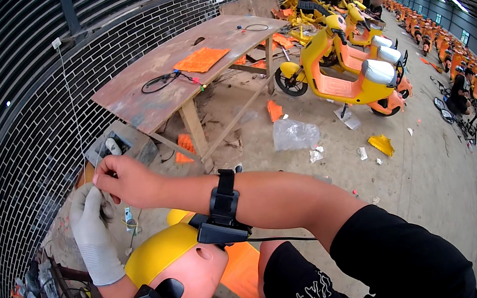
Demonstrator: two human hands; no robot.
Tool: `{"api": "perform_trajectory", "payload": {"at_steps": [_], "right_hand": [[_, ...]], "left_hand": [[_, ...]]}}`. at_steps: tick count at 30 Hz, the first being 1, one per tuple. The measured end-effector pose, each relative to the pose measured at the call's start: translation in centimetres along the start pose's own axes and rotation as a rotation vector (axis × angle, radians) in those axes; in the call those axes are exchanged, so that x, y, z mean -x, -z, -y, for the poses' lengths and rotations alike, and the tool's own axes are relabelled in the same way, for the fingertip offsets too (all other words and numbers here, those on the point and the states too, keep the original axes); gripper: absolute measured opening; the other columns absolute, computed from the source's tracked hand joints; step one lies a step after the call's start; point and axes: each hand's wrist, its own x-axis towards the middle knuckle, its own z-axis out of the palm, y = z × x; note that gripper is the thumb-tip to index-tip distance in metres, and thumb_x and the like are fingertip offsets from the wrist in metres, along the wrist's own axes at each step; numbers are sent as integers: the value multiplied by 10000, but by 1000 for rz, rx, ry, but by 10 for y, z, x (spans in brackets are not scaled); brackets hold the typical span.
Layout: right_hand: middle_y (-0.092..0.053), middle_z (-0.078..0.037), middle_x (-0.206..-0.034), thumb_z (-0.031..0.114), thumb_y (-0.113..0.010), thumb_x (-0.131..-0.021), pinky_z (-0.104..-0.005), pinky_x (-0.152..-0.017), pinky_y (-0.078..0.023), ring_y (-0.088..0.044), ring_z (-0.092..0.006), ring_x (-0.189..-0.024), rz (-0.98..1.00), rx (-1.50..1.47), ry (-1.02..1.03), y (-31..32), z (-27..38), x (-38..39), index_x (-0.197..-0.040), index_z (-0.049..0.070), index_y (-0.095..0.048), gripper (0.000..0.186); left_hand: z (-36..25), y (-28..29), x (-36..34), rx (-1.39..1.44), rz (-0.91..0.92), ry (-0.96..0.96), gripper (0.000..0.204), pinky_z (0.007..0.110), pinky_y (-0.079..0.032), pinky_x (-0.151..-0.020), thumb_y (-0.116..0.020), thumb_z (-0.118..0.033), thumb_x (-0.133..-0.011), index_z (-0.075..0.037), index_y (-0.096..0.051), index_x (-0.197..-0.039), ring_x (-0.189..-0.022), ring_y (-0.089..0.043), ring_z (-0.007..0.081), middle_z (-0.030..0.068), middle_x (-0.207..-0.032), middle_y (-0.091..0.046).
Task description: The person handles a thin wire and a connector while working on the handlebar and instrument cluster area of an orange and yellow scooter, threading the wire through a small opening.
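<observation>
At nine o'clock, the bare right hand (pixel 126 179) and the gloved left hand (pixel 86 212) meet, fingertips touching or nearly so. The right thumb and forefinger are drawn together in a pinch; whatever lies between them is too small to make out. The left fingers sit close together, and I cannot tell whether they grip anything. A thin white cord (pixel 72 106) hangs from a wall socket (pixel 56 43) at ten o'clock and runs down to the fingertips; which hand has hold of it is unclear. Black wrist straps (pixel 223 210) with boxy modules circle both forearms.

Between seven and eight o'clock, below the forearms, is a yellow-and-peach scooter body (pixel 171 254). Toward eleven o'clock stands a worn wooden table (pixel 161 62) bearing an orange sheet (pixel 202 60) and a black cable (pixel 162 82). At two o'clock, yellow scooters (pixel 325 65) are parked; a clear plastic bag (pixel 296 134) lies at three o'clock, with a yellow panel piece (pixel 381 145) farther out, slightly past three.
</observation>
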Motion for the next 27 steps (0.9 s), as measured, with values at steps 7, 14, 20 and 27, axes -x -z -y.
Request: {"api": "perform_trajectory", "payload": {"at_steps": [7,14,20,27], "right_hand": [[-571,-36,-711,217,-577,-937,-260,-495,-434,-528,-93,-546,-31,68,-93,3,5,3,-903,-2,-548,224],[-575,-35,-752,234,-579,-945,-257,-509,-441,-534,-93,-556,-15,33,-63,4,5,2,-907,4,-543,236],[-585,-40,-830,199,-568,-955,-251,-541,-461,-540,-89,-591,35,14,2,4,-1,0,-989,-5,-547,208],[-573,-23,-784,206,-584,-950,-248,-524,-452,-521,-83,-577,-14,25,7,2,-12,-6,-955,7,-546,203]], "left_hand": [[2,-6,-1,-306,-66,-60,151,199,-346,-491,-563,-162,-936,-19,-607,-962,-554,-447,28,-30,-692,-533],[0,-9,1,-246,-78,-83,148,177,-324,-471,-545,-136,-930,1,-592,-957,-534,-433,22,-8,-703,-556],[0,-8,2,42,-59,9,108,171,-297,-490,-534,-118,-918,-32,-600,-918,-542,-416,33,-25,-699,-525],[-3,-10,1,-75,-28,-28,110,196,-315,-483,-550,-147,-913,-43,-565,-884,-528,-428,39,-30,-665,-506]]}}
